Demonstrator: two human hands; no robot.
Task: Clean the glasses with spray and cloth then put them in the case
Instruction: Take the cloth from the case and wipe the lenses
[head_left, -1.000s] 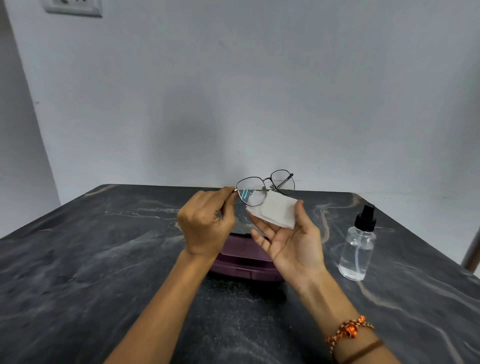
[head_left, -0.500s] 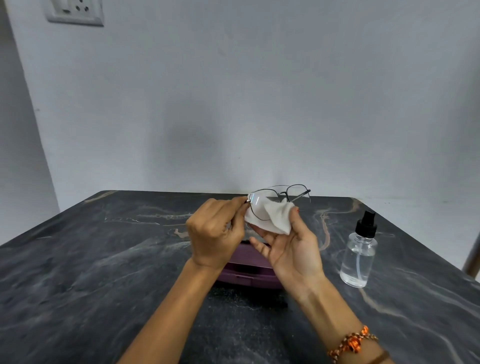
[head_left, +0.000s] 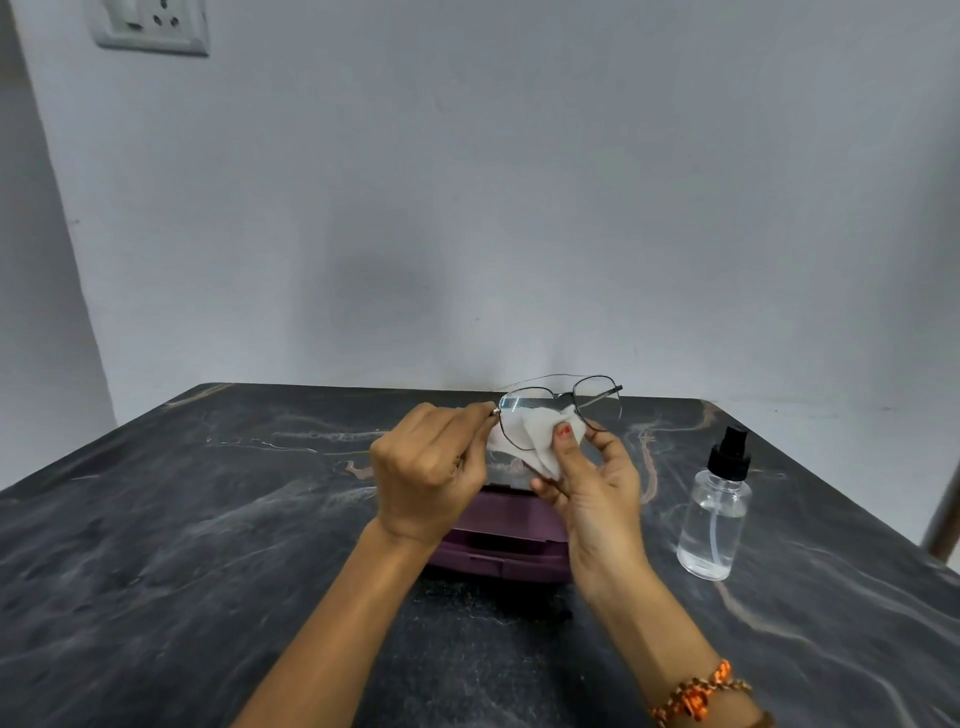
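glasses (head_left: 558, 410) held up in the air over the middle of the table (head_left: 156, 519), toward its far edge, above the case. left hand (head_left: 431, 483) curled tight, pinching the left hinge end of the frame. right hand (head_left: 597, 493) gripping white cloth (head_left: 540, 436), thumb pressing it onto the near face of the left lens, other fingers behind. purple case (head_left: 498, 535) lying on the table under both hands, looks closed, mostly hidden. clear spray bottle (head_left: 714, 514) with black pump top standing upright near the right edge, well apart from the hands. orange beaded bracelet (head_left: 696, 696) on right wrist. wall socket (head_left: 150, 26) at top left on wall.
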